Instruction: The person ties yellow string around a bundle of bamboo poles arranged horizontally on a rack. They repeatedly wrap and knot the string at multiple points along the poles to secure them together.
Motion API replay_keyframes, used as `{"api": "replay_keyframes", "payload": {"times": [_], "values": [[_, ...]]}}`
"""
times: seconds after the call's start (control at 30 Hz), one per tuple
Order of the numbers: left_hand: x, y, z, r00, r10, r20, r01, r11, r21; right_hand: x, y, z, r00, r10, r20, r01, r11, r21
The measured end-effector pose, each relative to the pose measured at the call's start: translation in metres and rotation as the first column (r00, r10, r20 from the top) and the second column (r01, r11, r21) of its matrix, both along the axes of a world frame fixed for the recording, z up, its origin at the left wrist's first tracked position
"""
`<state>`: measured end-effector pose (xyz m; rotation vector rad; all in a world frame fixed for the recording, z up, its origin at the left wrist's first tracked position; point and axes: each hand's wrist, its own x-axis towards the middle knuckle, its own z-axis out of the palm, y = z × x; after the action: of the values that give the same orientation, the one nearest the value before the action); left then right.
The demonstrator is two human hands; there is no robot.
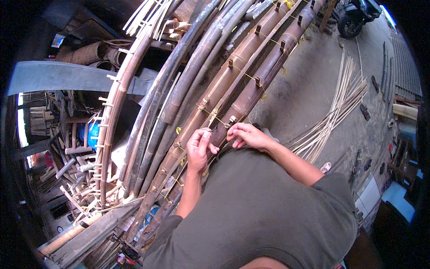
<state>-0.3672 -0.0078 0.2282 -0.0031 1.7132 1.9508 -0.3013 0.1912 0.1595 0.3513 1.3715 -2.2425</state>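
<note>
My left hand [200,145] is closed, thumb and fingertips pinched just above a long brown bamboo pole; what lies in the pinch is too small to make out. My right hand [246,136] is curled beside a short peg [231,119] on the nearer bamboo pole [247,101], its fingertips closed at the end of a thin yellow cord [218,118]. That cord stretches across to the second bamboo pole [219,83], which lies alongside. Small upright pegs stand along both poles, and more yellow ties join them.
Several dark poles [179,76] lie left of the pegged ones, beside a bamboo piece with crosswise sticks [112,105]. Thin pale strips [333,112] are heaped on the floor at right. A motorcycle wheel [350,26] shows at far right, cut bamboo pieces [80,168] at left.
</note>
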Motion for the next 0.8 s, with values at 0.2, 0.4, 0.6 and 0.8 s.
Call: {"api": "replay_keyframes", "payload": {"times": [0.2,0.4,0.6,0.8], "values": [[0.000,-0.007,0.001,0.992,0.034,0.118,-0.045,0.994,0.095,-0.001,-0.005,0.015,0.932,-0.073,0.355,0.136,0.978,-0.157],[0.005,-0.004,-0.019,0.982,-0.038,-0.182,0.017,0.993,-0.115,0.006,-0.013,-0.010,0.973,-0.195,0.126,0.156,0.951,0.268],[-0.002,-0.007,-0.013,0.998,-0.056,-0.027,0.053,0.993,-0.105,0.011,-0.017,-0.021,0.907,-0.063,-0.417,0.353,0.655,0.668],[-0.008,-0.010,-0.021,0.983,-0.160,-0.085,0.148,0.979,-0.139,0.001,-0.014,-0.009,0.979,-0.163,-0.122,0.194,0.927,0.321]]}}
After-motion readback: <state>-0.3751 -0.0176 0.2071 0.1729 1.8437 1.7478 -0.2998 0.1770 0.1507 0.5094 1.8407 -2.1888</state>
